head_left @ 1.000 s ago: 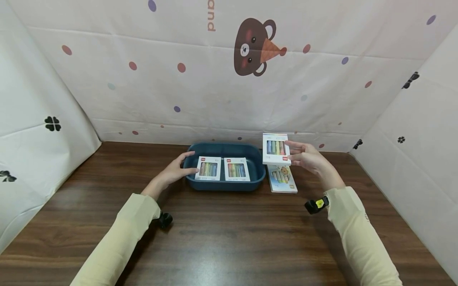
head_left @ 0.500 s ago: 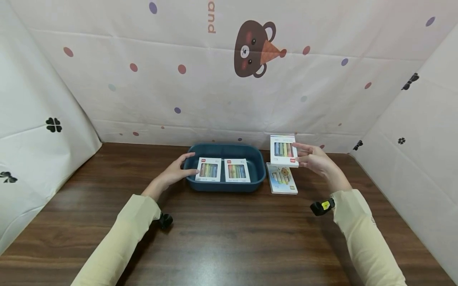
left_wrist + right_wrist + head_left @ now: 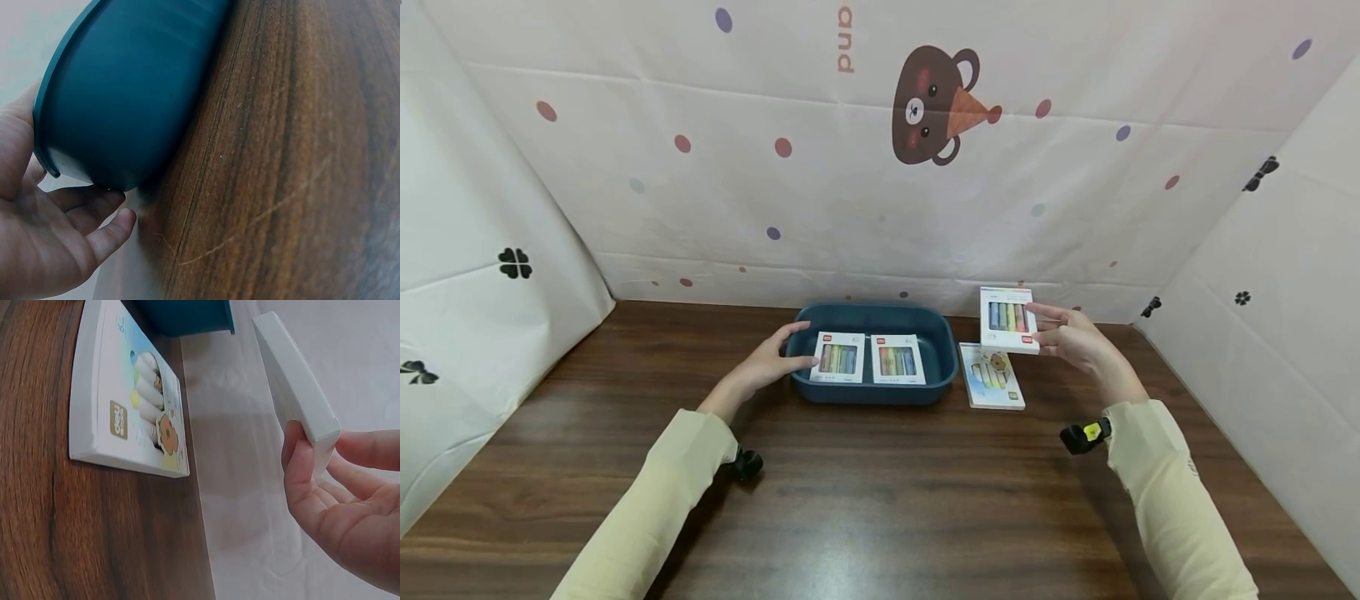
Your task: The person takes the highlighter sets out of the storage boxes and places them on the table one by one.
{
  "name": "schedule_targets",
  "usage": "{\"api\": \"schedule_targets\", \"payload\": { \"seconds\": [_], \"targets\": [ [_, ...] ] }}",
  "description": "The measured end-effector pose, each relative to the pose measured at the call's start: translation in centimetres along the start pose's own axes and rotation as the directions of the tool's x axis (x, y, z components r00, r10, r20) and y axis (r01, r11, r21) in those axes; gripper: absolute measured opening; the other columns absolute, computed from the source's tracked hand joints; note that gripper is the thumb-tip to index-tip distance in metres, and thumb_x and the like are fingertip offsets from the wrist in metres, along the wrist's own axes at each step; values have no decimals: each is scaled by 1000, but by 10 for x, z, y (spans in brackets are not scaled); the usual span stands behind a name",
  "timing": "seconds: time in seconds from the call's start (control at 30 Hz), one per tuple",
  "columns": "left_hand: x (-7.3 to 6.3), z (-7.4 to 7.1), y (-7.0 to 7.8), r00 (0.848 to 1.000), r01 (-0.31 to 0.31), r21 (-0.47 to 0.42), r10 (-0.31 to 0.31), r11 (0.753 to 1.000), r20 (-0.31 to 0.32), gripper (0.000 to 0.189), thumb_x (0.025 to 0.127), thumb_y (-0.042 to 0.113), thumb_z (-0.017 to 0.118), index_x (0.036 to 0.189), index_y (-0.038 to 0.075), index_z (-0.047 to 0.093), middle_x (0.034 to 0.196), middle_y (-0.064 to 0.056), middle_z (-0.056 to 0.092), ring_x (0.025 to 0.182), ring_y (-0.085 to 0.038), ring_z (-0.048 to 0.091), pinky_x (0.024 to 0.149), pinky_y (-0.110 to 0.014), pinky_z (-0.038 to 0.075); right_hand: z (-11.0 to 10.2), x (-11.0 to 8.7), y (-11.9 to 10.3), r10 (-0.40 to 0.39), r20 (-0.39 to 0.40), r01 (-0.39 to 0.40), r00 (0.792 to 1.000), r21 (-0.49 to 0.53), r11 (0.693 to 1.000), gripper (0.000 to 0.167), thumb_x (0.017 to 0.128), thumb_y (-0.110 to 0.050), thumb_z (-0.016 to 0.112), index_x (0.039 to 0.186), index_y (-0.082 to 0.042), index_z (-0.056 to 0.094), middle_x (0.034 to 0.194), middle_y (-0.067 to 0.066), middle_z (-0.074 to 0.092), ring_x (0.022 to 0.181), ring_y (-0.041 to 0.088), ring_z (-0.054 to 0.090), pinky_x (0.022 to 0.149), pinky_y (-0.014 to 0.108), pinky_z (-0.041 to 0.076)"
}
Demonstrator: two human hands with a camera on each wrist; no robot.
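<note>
A white cardboard box with a window of coloured sticks [image 3: 1008, 320] is raised above the worktop [image 3: 880, 500], its long axis running away from the person, windowed face up, red logo towards the near end; the right hand's [image 3: 1071, 340] fingers pinch its right edge. Below, apart, lies a white-and-blue bear-printed box [image 3: 992, 377], beside a dark-blue oblong tray [image 3: 872, 394] whose left end the left hand [image 3: 769, 358] grips.

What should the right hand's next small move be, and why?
Probably lower the held box onto the table near the bear-printed box: the right hand grips it in midair, having moved away from the blue tub.
</note>
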State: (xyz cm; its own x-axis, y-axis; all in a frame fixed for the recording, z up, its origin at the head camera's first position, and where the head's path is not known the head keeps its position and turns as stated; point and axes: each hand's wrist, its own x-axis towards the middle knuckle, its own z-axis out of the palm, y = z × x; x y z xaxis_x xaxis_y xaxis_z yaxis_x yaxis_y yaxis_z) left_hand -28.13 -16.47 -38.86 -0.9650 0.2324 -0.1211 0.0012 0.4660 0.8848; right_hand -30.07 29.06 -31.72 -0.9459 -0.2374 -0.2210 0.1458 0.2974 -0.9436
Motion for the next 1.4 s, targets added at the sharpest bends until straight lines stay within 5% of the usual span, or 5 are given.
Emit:
{"api": "schedule_targets", "payload": {
  "seconds": [0.27,0.7,1.0,1.1,1.4],
  "targets": [
    [0,-1,-1,1000,-14,2,14,1000,11,72,85,28,64,144,18,23,150,-15,12,135,-40,11,102,-61,18,-5,-2,3,3,-9,-2,1000,53,999,67,87,9,46,144,1,11,124,18,41,84,4,60,71,22,49],
    [0,-1,-1,1000,-8,-17,8,1000,6,75,83,31,66,143,20,24,151,-14,12,135,-39,11,101,-62,19,-16,-4,10,-15,32,14,999,48,999,68,88,10,44,144,2,7,109,2,50,86,3,59,75,23,48],
    [-9,-3,12,1000,-2,-29,3,1000,29,73,85,24,64,144,13,22,150,-19,10,135,-42,9,101,-63,16,-23,-8,18,6,32,-5,999,-33,999,65,91,4,41,146,-3,7,132,21,35,88,1,56,77,20,48],
    [-4,-2,5,1000,-8,-17,8,1000,24,74,85,27,64,144,15,22,150,-18,11,135,-42,9,101,-63,16,-25,-9,20,7,35,-5,999,-59,998,65,91,3,41,146,-4,6,142,28,21,89,-1,56,79,20,47],
    [0,-1,-1,1000,-9,-6,9,1000,2,72,84,28,65,143,19,24,150,-14,13,135,-38,12,101,-62,17,-34,-10,29,-7,44,10,999,-83,997,65,92,1,42,145,-3,5,145,28,16,90,-4,55,80,19,46]
  ]
}}
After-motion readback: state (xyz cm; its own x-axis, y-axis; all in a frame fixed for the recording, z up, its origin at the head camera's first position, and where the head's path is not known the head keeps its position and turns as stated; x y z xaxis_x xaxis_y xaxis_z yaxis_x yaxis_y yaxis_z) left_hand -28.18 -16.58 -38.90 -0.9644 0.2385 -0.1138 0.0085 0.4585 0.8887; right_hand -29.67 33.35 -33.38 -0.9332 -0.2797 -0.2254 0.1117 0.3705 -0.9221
